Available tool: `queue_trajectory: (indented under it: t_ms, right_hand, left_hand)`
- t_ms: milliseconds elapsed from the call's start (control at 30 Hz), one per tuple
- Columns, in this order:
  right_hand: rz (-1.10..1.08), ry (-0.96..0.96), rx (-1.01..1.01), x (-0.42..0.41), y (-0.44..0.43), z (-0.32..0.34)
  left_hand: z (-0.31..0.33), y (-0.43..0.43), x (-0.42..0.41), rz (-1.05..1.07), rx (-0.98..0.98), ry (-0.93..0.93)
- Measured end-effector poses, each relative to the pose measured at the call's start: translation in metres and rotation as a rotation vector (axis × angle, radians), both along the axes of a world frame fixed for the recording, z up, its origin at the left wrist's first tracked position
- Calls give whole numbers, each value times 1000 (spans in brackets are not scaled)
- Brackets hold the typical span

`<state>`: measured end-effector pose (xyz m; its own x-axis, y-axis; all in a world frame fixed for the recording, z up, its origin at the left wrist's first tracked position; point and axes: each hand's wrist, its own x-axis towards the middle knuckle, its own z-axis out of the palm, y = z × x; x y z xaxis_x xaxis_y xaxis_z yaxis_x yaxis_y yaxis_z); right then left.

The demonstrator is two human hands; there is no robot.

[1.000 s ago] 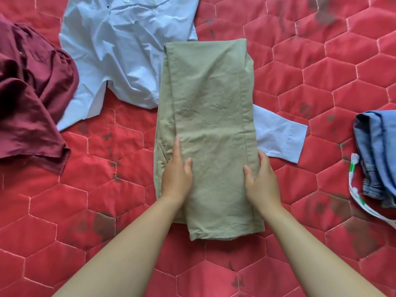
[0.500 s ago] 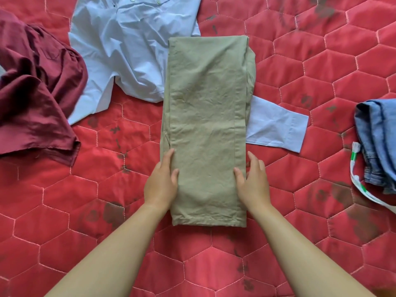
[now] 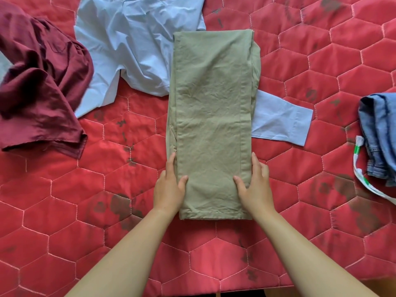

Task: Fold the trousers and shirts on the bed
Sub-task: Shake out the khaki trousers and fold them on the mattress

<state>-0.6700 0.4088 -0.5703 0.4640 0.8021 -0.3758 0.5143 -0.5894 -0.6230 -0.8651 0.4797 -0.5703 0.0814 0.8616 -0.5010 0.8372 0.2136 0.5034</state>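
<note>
My left hand (image 3: 169,190) lies along the left edge of the khaki trousers (image 3: 212,116), thumb on top of the cloth and the other fingers (image 3: 170,161) stretched flat down the side of the fold. My right hand (image 3: 256,189) mirrors it on the right edge, thumb on the fabric, fingers (image 3: 256,162) extended along the seam. Both hands are spread and pressing at the sides rather than closed around anything; whether the fingertips tuck under the cloth I cannot tell.

The trousers form a long, narrow folded strip running straight away from my hands on the red quilted bed (image 3: 64,211), the near hem just behind my wrists. Beyond my left fingers, the far part of the strip overlaps a crumpled light blue shirt (image 3: 137,48); one sleeve (image 3: 280,120) of it comes out from beneath the trousers just past my right fingers. Well off to the left of my left hand sits a bunched maroon shirt (image 3: 36,91). Far to the right of my right hand, at the frame's edge, lies a heap of blue denim (image 3: 379,133) with a white and green cord (image 3: 360,170) trailing beside it.
</note>
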Motion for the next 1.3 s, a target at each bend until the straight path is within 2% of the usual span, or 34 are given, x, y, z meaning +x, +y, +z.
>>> queue_trajectory:
  t_ms: [167, 267, 400, 500, 700, 867, 1133, 1300]
  right_hand:
    - [7, -28, -63, 1, -8, 7]
    - [59, -47, -54, 8, 9, 14]
    - [186, -223, 43, 26, 75, 17]
    - [334, -335, 79, 32, 129, 9]
    - [472, -477, 44, 51, 224, -27]
    - [532, -619, 66, 71, 288, -43]
    - [562, -580, 39, 106, 347, -38]
    - [565, -670, 120, 105, 349, -12]
  left_hand:
    - [9, -9, 3, -63, -34, 48]
    - [13, 8, 8, -87, 10, 189]
    - [12, 68, 27, -215, 273, 236]
    - [0, 112, 50, -351, 400, 231]
    - [-42, 186, 78, -360, 469, 246]
    - [-63, 193, 82, -355, 553, 247]
    - [-69, 199, 81, -353, 557, 213]
    - [-63, 200, 81, -368, 502, 220]
